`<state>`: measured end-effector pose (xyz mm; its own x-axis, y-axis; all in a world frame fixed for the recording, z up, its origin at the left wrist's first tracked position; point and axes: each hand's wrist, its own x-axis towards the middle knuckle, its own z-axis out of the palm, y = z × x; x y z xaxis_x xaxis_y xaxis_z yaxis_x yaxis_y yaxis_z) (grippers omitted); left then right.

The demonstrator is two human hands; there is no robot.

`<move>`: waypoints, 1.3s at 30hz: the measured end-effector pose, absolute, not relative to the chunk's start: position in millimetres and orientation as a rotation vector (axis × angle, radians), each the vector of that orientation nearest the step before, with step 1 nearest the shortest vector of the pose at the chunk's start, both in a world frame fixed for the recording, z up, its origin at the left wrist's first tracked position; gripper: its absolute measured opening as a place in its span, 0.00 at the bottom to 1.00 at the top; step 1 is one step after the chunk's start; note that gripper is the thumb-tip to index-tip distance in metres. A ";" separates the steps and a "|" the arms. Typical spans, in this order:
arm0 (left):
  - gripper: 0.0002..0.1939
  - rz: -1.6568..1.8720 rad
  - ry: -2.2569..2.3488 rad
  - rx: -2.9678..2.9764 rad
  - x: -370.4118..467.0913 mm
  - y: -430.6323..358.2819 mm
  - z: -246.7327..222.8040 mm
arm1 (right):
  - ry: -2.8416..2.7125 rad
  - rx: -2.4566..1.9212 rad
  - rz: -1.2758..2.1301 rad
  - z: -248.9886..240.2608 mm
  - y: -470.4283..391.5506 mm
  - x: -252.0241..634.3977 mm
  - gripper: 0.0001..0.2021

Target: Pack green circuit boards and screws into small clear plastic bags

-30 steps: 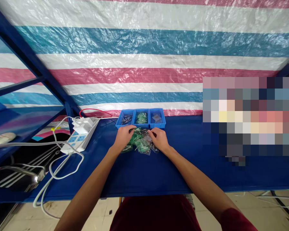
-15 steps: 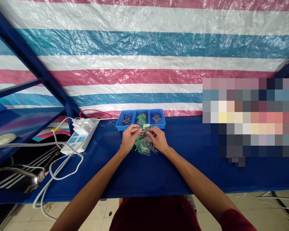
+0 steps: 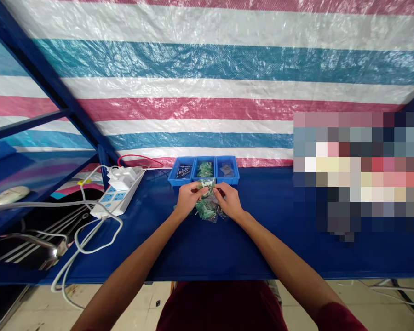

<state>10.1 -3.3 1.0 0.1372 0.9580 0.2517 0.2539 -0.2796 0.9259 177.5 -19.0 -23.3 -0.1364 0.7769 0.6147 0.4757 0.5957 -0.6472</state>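
Note:
Between my two hands is a small clear plastic bag (image 3: 207,183) with pale and green pieces in it. My left hand (image 3: 189,198) pinches its left side, thumb on top. At its right edge, my right hand (image 3: 228,198) has thumb and fingertips closed on the plastic. Under and in front of my hands lies a pile of small clear bags (image 3: 207,210) with green contents. Just behind stand three joined blue bins: the left bin (image 3: 182,172) holds dark and silver screws, the middle bin (image 3: 204,169) green packets, the right bin (image 3: 227,170) clear flat bags.
A white power strip (image 3: 119,195) with plugged-in adapters lies at the left of the blue table (image 3: 207,257), its white cables (image 3: 76,243) looping over the front edge. A striped plastic sheet (image 3: 200,110) hangs behind. The right side is pixelated.
The small bag between my hands has tilted more upright and its contents show more clearly. My hands stay close together. The whole view has shifted slightly.

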 end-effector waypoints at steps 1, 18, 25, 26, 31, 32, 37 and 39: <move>0.17 1.197 1.181 1.638 10.3 -4.0 2.0 | -1.776 -1.031 0.376 -24.6 -18.1 178.0 0.12; 0.19 1.173 1.072 1.865 11.5 -2.9 3.3 | -1.660 -1.056 0.283 -25.0 -13.7 179.0 0.13; 0.17 1.139 1.135 1.838 8.9 -4.0 1.7 | -1.727 -1.066 0.379 -24.7 -15.8 179.7 0.13; 0.15 1.142 1.101 1.773 8.7 -3.8 1.1 | -1.742 -1.048 0.399 -25.2 -15.7 179.9 0.13; 0.19 1.199 0.958 1.450 9.7 -0.9 -1.0 | -1.816 -0.954 0.415 -28.0 -13.9 180.1 0.17; 0.19 1.183 0.940 1.422 10.1 0.0 -1.5 | -1.810 -0.955 0.406 -28.0 -13.7 180.0 0.15; 0.21 1.107 0.950 1.419 11.5 2.9 -3.3 | -1.713 -0.994 0.351 -24.1 -14.4 179.4 0.10; 0.25 1.153 1.012 1.504 10.5 3.3 -3.2 | -1.694 -1.018 0.355 -21.9 -15.4 179.2 0.12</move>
<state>10.5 3.3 -3.2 0.2118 0.9594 0.1862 0.0608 -0.2030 0.9773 179.2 -15.4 -21.9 -0.0571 0.7687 0.6370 0.4485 0.5898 -0.6715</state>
